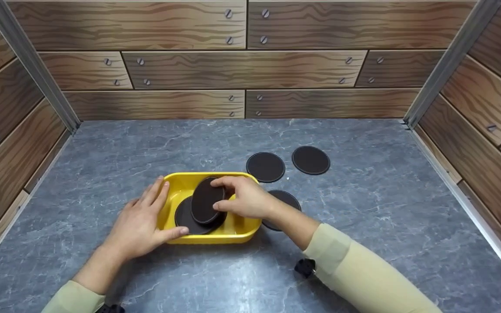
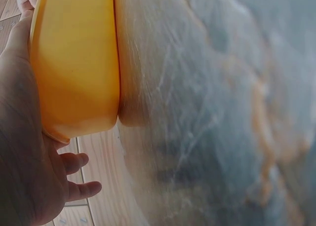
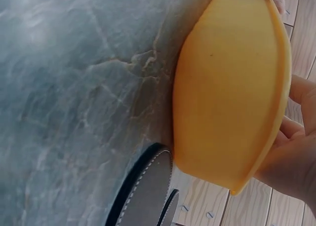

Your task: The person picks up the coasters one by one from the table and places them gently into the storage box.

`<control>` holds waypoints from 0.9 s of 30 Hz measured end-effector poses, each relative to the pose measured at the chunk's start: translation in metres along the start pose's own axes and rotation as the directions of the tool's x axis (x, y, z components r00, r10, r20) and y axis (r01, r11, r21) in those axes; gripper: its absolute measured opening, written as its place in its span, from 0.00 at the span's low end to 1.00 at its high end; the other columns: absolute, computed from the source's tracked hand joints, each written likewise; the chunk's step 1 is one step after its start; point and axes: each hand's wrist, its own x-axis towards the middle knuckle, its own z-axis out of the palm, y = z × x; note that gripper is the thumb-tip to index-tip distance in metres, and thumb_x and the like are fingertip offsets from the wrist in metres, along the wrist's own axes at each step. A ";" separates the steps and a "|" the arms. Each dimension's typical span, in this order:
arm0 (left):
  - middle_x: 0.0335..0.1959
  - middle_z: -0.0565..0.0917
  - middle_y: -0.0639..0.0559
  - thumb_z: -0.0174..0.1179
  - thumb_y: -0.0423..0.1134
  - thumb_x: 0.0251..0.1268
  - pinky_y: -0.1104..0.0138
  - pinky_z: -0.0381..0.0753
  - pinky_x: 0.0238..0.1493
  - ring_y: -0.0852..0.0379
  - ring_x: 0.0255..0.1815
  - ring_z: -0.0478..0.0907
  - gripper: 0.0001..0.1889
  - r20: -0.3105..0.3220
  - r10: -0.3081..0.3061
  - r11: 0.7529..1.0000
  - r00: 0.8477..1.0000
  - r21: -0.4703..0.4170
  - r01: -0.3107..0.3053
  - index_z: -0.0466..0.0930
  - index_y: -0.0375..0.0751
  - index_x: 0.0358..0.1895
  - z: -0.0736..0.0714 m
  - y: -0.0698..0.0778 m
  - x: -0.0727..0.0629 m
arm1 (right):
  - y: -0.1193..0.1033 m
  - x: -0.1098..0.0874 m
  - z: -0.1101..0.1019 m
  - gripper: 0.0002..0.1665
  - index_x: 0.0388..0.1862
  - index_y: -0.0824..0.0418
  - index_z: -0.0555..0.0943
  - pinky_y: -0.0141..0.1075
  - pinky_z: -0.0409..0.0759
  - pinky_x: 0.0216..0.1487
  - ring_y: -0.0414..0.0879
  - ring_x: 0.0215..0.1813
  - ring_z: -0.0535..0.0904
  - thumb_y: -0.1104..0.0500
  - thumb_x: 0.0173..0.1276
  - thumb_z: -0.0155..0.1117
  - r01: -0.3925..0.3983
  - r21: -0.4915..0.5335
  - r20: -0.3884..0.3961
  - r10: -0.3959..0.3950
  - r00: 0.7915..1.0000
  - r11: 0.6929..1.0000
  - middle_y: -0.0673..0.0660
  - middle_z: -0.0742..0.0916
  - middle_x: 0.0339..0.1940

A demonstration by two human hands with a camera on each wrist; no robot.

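A yellow plastic bin (image 1: 215, 239) sits on the tabletop with a dark round coaster (image 1: 184, 219) lying on its floor. Over that one, my right hand (image 1: 246, 198) pinches another dark coaster (image 1: 206, 202) by its right edge, tilted inside the bin. My left hand (image 1: 141, 221) rests on the bin's left end, its fingers fairly straight at the rim and its thumb along the front rim. In the left wrist view, the bin's outer wall (image 2: 79, 63) stands beside the left hand. What lies under the tilted coaster is partly hidden.
Two dark coasters (image 1: 265, 167) (image 1: 311, 160) lie behind and right of the bin. A third coaster (image 1: 284, 199) is partly covered by the right forearm. Wood-patterned walls (image 1: 246, 69) enclose the grey marbled tabletop (image 1: 385, 208) at the back and sides.
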 end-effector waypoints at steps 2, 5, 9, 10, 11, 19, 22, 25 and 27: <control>0.88 0.47 0.38 0.59 0.79 0.63 0.30 0.64 0.71 0.34 0.84 0.55 0.63 0.004 -0.001 1.000 1.000 -0.003 0.001 0.50 0.34 0.86 0.000 0.000 0.000 | 0.001 0.000 0.001 0.32 0.70 0.60 0.82 0.40 0.80 0.59 0.44 0.51 0.84 0.55 0.68 0.76 -0.002 -0.035 0.003 0.002 1.000 0.999 0.53 0.90 0.52; 0.88 0.47 0.38 0.59 0.79 0.63 0.30 0.64 0.71 0.34 0.84 0.55 0.63 0.005 -0.002 1.000 1.000 -0.005 0.002 0.50 0.34 0.86 0.000 0.000 -0.001 | 0.002 0.000 0.002 0.32 0.70 0.59 0.82 0.38 0.80 0.60 0.44 0.53 0.84 0.54 0.68 0.76 -0.011 -0.090 0.011 0.012 1.000 0.996 0.53 0.90 0.54; 0.88 0.48 0.38 0.59 0.79 0.63 0.30 0.65 0.71 0.34 0.84 0.55 0.63 0.005 -0.003 1.000 1.000 -0.005 0.003 0.50 0.34 0.86 0.000 0.000 -0.001 | 0.002 0.000 0.004 0.33 0.71 0.56 0.82 0.40 0.79 0.63 0.45 0.57 0.83 0.51 0.69 0.75 -0.030 -0.159 0.036 0.036 0.999 0.987 0.53 0.89 0.60; 0.88 0.48 0.38 0.58 0.79 0.63 0.30 0.65 0.71 0.34 0.84 0.55 0.63 0.006 -0.003 1.000 1.000 -0.005 0.003 0.50 0.34 0.86 0.000 0.000 -0.001 | 0.002 0.000 0.005 0.33 0.72 0.55 0.81 0.41 0.78 0.65 0.45 0.59 0.83 0.51 0.69 0.75 -0.035 -0.175 0.045 0.043 0.998 0.984 0.53 0.88 0.62; 0.88 0.48 0.38 0.58 0.79 0.63 0.30 0.65 0.71 0.34 0.84 0.55 0.63 0.007 -0.004 1.000 1.000 -0.005 0.004 0.50 0.34 0.86 0.001 0.000 -0.001 | 0.002 0.000 0.005 0.33 0.72 0.55 0.81 0.42 0.77 0.67 0.46 0.62 0.82 0.50 0.70 0.75 -0.039 -0.190 0.054 0.050 0.997 0.981 0.53 0.87 0.64; 0.87 0.49 0.37 0.58 0.80 0.63 0.29 0.65 0.71 0.34 0.84 0.55 0.63 0.009 -0.005 1.000 1.000 -0.001 0.005 0.50 0.34 0.86 0.000 -0.001 -0.001 | -0.002 -0.003 0.004 0.36 0.76 0.52 0.79 0.44 0.75 0.71 0.49 0.67 0.80 0.49 0.70 0.75 -0.062 -0.240 0.096 0.087 0.992 0.969 0.52 0.83 0.72; 0.87 0.49 0.36 0.58 0.79 0.63 0.29 0.65 0.70 0.34 0.84 0.55 0.63 0.001 0.000 1.000 1.000 -0.002 0.000 0.51 0.33 0.86 0.000 -0.001 -0.001 | -0.004 -0.006 0.000 0.36 0.76 0.53 0.78 0.45 0.76 0.71 0.49 0.69 0.80 0.51 0.71 0.74 -0.034 -0.227 0.085 0.055 0.995 0.973 0.52 0.83 0.72; 0.87 0.49 0.37 0.58 0.80 0.63 0.30 0.65 0.71 0.34 0.84 0.55 0.63 -0.005 0.004 1.000 1.000 -0.001 -0.004 0.51 0.33 0.86 0.001 -0.001 0.000 | -0.002 -0.008 -0.009 0.35 0.75 0.57 0.79 0.46 0.74 0.74 0.50 0.72 0.78 0.52 0.70 0.73 0.041 -0.202 0.036 -0.035 0.999 0.978 0.53 0.84 0.70; 0.87 0.49 0.37 0.58 0.80 0.62 0.30 0.66 0.70 0.34 0.84 0.55 0.63 -0.011 0.006 1.000 1.000 -0.002 -0.006 0.51 0.33 0.86 0.001 0.000 0.000 | -0.001 -0.011 -0.020 0.33 0.74 0.59 0.80 0.48 0.76 0.72 0.52 0.70 0.80 0.54 0.71 0.73 0.080 -0.162 -0.007 -0.083 0.997 0.984 0.56 0.85 0.69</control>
